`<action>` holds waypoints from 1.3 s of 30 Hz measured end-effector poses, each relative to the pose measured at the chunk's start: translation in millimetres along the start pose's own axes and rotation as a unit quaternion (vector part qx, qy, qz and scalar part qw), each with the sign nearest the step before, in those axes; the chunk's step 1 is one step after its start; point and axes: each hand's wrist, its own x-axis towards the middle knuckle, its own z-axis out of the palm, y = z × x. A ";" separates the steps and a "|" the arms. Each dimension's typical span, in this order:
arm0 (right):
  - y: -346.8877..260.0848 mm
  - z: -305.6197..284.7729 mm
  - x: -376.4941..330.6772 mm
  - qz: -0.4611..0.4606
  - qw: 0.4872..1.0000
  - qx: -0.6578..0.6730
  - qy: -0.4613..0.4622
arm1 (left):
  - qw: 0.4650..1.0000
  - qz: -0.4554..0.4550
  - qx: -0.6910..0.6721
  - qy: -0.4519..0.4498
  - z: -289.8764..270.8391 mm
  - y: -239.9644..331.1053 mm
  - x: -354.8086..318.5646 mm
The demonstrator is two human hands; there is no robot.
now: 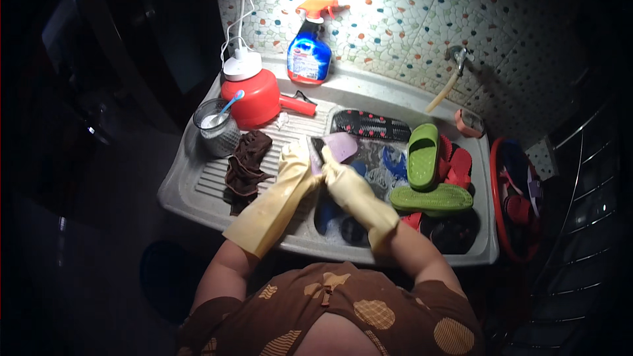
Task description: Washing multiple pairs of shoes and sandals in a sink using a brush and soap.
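Note:
Both of my hands wear long cream rubber gloves and meet over the left edge of the sink basin. My left hand (295, 159) is closed on a lilac slipper (340, 148), which is tilted and shows a dark and white part beside the fingers. My right hand (338, 177) is curled against the slipper's near side; whatever its fingers hold is hidden. In the soapy basin below lie a green slide (422, 157), a second green slide (432, 199) sole up, red footwear (455, 163) and a black sole with red dots (370, 125).
On the ribbed drainboard (210, 181) sit a dark brown cloth (249, 163), a glass jar (221, 137) holding a blue-handled brush (231, 104), and a red container (252, 97). A blue spray bottle (308, 53) stands behind. A hose hangs from the tap (460, 56); a red tub (496, 204) is at right.

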 end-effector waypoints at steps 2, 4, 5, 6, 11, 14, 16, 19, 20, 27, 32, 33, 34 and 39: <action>1.2 -6.3 19.7 -0.118 0.986 -0.010 0.114 | 0.999 -0.034 -0.026 0.016 -16.2 12.4 -5.4; 2.7 -10.5 34.9 0.049 0.995 0.068 0.047 | 0.999 -0.032 -0.042 0.011 -32.8 24.0 -9.1; 3.7 -9.0 35.3 0.057 0.990 0.104 0.076 | 0.998 -0.023 -0.063 0.013 -40.0 27.5 -12.4; 4.1 -5.9 32.6 0.036 0.991 0.068 0.106 | 0.997 -0.026 -0.077 -0.006 -45.6 29.8 -13.4; 14.6 20.3 -12.8 -0.059 0.990 -0.124 -0.045 | 0.981 -0.070 -0.172 -0.048 -36.7 19.9 -6.7; 18.6 16.7 7.4 -0.107 0.983 -0.137 0.065 | 0.992 0.010 -0.125 -0.010 -27.0 -1.6 -4.5; 15.7 7.4 47.7 -0.066 0.984 -0.141 0.089 | 0.995 0.030 -0.093 -0.004 -24.6 -11.0 -4.4; 10.5 0.3 87.3 -0.002 0.996 -0.069 0.061 | 0.997 0.050 -0.050 0.013 -28.5 -16.0 -12.1; 10.6 1.1 86.6 -0.020 0.992 -0.088 0.082 | 0.999 0.032 -0.031 0.016 -30.7 -14.8 -14.9; 32.0 27.0 -7.9 -0.112 0.992 -0.057 -0.008 | 0.991 -0.116 0.071 -0.008 -33.0 -1.4 -17.5; 1.2 10.2 40.6 -0.104 0.976 -0.187 0.044 | 0.987 -0.118 0.106 0.006 -33.2 1.7 -16.5; -5.1 8.0 49.0 -0.070 0.985 -0.148 0.058 | 0.988 -0.134 0.071 -0.020 -33.6 2.9 -16.4; -10.5 6.5 54.2 -0.084 0.980 -0.174 0.040 | 0.988 -0.135 0.066 -0.021 -33.8 4.3 -17.0; 0.7 20.3 13.4 -0.171 0.942 -0.289 0.013 | 0.993 -0.113 0.020 -0.030 -36.7 5.8 -19.2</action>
